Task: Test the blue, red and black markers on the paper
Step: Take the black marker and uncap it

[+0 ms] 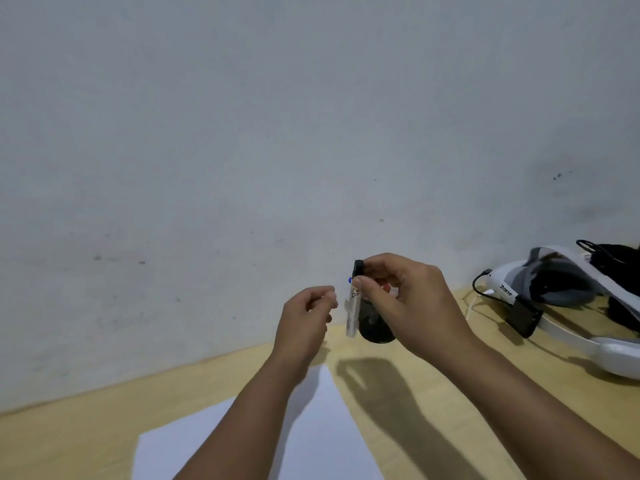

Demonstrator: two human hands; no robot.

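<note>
My right hand (408, 299) holds a marker (353, 313) upright above the desk, its black cap end at the top and its pale grey barrel hanging down. A small spot of blue shows beside the cap. A red and white marker label (391, 290) peeks out between the fingers of that hand. Behind the hand stands a dark round holder (375, 329), mostly hidden. My left hand (308, 317) hovers just left of the marker, fingers loosely curled and holding nothing. A white sheet of paper (322, 441) lies on the desk under my forearms.
The light wooden desk (86, 431) meets a grey-white wall (277, 133) close behind the hands. At the right lies a white headset (561, 292) with a grey strap, black parts and cables.
</note>
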